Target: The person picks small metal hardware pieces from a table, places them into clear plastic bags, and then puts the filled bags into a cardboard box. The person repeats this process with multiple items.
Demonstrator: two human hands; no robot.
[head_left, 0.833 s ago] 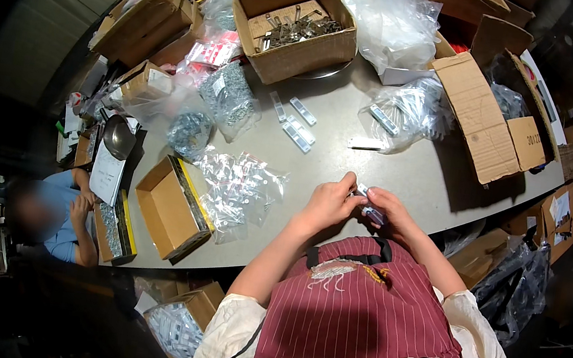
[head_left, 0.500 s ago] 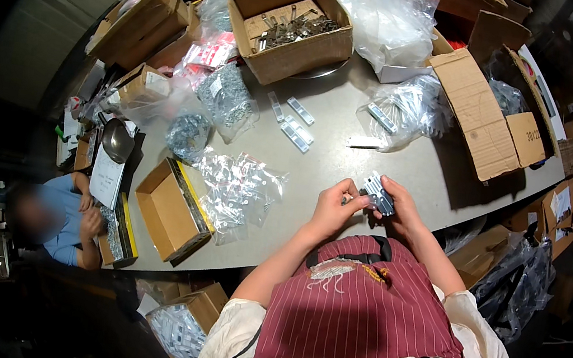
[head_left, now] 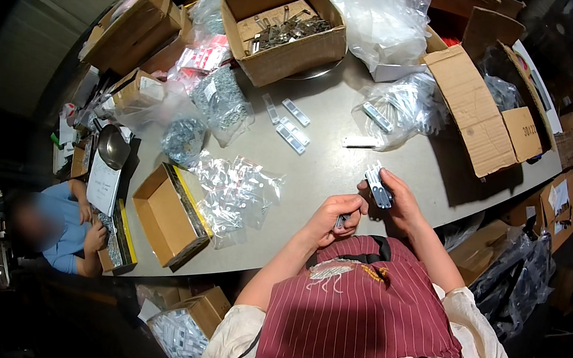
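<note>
My right hand (head_left: 399, 201) is closed around a small stack of flat, narrow white and dark grey pieces (head_left: 378, 186), held just above the table's near edge. My left hand (head_left: 336, 218) is curled closed beside it, a little lower. A small grey piece (head_left: 342, 221) shows between its fingers; its exact kind cannot be made out. Beyond my hands, several flat pale plastic pieces with bluish windows (head_left: 293, 135) lie on the table. Another such piece (head_left: 378, 117) rests on a clear bag of long pale parts (head_left: 412, 101).
A cardboard box of metal parts (head_left: 281, 51) stands at the far side. An open empty carton (head_left: 167, 217) and a clear bag of small white parts (head_left: 233, 197) lie to the left. Cardboard flaps (head_left: 472, 113) are at right. A co-worker in blue (head_left: 66, 230) sits far left.
My hands have drawn apart: the left has moved down and left from the stack, a grey piece in its fingers. My right hand still holds the stack. The co-worker's hand has shifted.
</note>
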